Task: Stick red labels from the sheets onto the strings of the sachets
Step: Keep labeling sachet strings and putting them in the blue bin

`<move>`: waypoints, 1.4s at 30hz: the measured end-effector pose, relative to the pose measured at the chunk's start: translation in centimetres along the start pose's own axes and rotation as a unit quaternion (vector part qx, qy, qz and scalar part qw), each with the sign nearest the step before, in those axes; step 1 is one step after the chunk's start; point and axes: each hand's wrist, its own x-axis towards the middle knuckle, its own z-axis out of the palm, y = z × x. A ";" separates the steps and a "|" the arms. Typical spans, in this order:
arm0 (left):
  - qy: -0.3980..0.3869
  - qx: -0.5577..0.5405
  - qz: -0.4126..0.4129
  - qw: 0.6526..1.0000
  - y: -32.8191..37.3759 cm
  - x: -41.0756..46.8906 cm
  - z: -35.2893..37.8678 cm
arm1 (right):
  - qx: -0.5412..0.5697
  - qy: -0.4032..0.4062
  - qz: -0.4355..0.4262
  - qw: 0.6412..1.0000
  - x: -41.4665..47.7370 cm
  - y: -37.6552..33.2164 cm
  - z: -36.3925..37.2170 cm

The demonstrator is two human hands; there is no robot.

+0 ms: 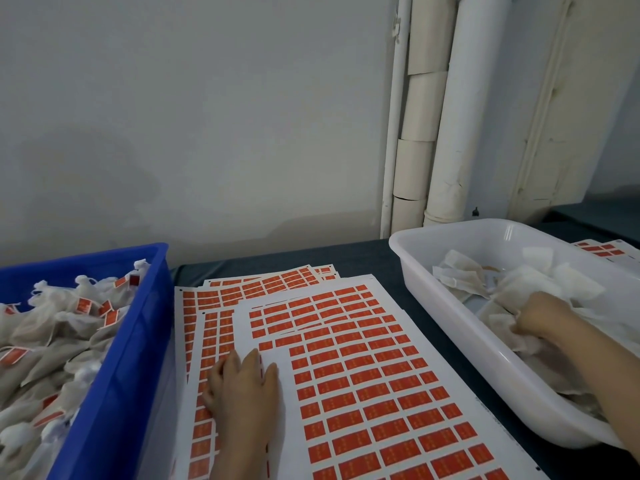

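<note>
While left fingers (pixel 254 362) lie flat on sheets (pixel 363 375), sachets (pixel 540 282) hide how right fingers (pixel 524 325) lie.

Sheets (pixel 284 362): white, printed for you with red labels (pixel 375 384) in a regular grid.
Left bin (pixel 114 375): solid blue.
Right tub (pixel 502 375): plain white.
Sachets (pixel 540 289): off-white; those on your left carry red tags (pixel 83 304).
Table cover (pixel 363 258): dark blue-grey.

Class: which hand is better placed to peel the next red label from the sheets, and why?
The left. The left hand lies flat on the label sheets, right beside the red labels. The right hand is over in the white tub, its fingers curled round sachets.
</note>
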 end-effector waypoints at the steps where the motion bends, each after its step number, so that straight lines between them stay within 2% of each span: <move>1: 0.000 -0.002 0.000 1.000 0.0 0.0 0.0 | 0.014 0.014 0.006 1.000 -0.3 -0.2 -0.5; 4: 0.000 -0.007 -0.002 1.000 0.0 0.1 0.1 | 0.113 0.039 -0.017 0.993 -1.6 -1.1 -2.4; 8: 0.002 -0.008 -0.002 1.000 -0.1 0.1 0.2 | 0.302 0.066 -0.065 0.949 -3.3 -1.6 -3.7; 14: 0.004 -0.006 0.000 1.000 0.0 0.1 0.3 | 0.410 0.079 -0.112 0.902 -6.0 -3.2 -5.6; 19: 0.003 -0.002 0.003 1.000 -0.1 0.2 0.3 | 0.405 0.114 -0.220 0.880 -9.1 -4.3 -8.4; 27: 0.017 0.002 0.011 1.000 0.1 0.1 0.2 | 0.392 0.070 -0.337 0.853 -13.8 -7.7 -9.9; 31: 0.056 -0.092 0.006 0.994 0.3 -0.1 -0.3 | 0.360 0.024 -0.375 0.854 -15.1 -9.4 -8.9; 34: 0.067 -0.275 0.030 0.959 0.9 -1.0 -1.0 | 0.328 -0.034 -0.401 0.855 -15.8 -10.8 -7.2; 37: -0.026 -0.417 0.069 0.906 1.9 -2.2 -2.1 | 0.282 -0.087 -0.417 0.860 -16.6 -12.2 -5.0; 42: -0.191 -0.510 0.146 0.826 2.4 -3.1 -3.1 | 0.254 -0.143 -0.416 0.861 -18.2 -14.8 -0.8</move>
